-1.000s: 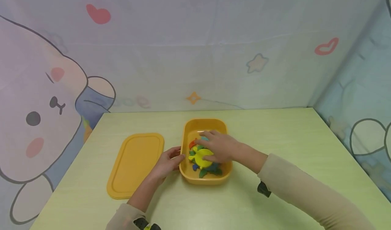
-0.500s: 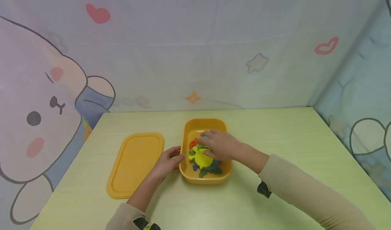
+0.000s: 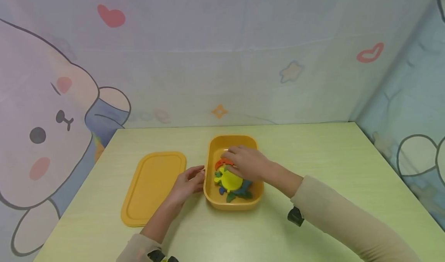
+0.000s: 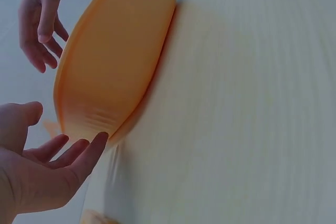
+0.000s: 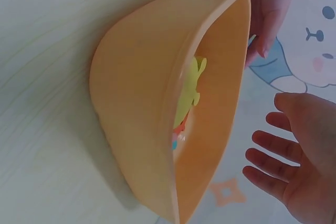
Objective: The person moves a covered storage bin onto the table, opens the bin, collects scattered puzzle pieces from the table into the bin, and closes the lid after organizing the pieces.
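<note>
An orange plastic bin [image 3: 233, 206] stands upright on the table with toy pieces inside. On top lies a yellow turtle-shaped toy [image 3: 231, 181]; around it show an orange-red curved piece [image 3: 219, 163] and green and blue pieces [image 3: 240, 193]. My right hand [image 3: 248, 164] hovers over the bin's far right part, hiding some of the toys. In the right wrist view, its fingers are spread and relaxed, with nothing between them. Beside the bin's left wall is my left hand [image 4: 47, 179], fingers loosely bent, thumb apart from the rim, fingertips close to the wall; contact is unclear.
A flat orange lid [image 3: 154, 188] with a raised edge lies on the table [image 3: 306, 150] left of the bin. A cartoon-print cloth [image 3: 194, 61] hangs behind the table's far edge and along its sides.
My right hand has drawn up off the yellow turtle toy, uncovering more of the orange-red piece. My left thumb has come off the bin's rim, and that hand has shifted slightly left.
</note>
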Tool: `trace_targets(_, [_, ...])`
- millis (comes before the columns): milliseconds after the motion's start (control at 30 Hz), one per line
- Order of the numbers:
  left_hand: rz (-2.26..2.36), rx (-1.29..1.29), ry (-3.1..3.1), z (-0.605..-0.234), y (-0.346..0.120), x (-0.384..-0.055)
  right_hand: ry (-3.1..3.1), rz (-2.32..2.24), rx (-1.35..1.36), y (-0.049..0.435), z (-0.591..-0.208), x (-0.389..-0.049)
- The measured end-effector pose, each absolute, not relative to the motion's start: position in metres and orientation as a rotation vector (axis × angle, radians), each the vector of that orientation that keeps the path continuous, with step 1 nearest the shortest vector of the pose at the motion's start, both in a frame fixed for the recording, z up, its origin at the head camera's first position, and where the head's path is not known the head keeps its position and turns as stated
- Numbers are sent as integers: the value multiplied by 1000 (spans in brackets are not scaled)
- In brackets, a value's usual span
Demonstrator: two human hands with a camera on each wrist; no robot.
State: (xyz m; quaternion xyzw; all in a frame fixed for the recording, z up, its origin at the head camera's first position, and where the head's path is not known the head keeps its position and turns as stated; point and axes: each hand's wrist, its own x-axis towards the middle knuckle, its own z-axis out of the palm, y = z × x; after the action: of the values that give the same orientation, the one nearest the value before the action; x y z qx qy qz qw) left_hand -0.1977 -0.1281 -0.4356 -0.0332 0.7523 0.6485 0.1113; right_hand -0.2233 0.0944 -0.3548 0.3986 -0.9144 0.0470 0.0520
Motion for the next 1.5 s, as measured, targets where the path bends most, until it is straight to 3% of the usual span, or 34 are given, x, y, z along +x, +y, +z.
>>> trace_targets(1000, [1774, -38, 2471, -413, -205, -181, -2737, 512, 1216, 38, -354, -222])
trace_targets(1500, [1528, -56, 2697, -405, -251, -171, -2911, 720, 1031, 5, -358, -220])
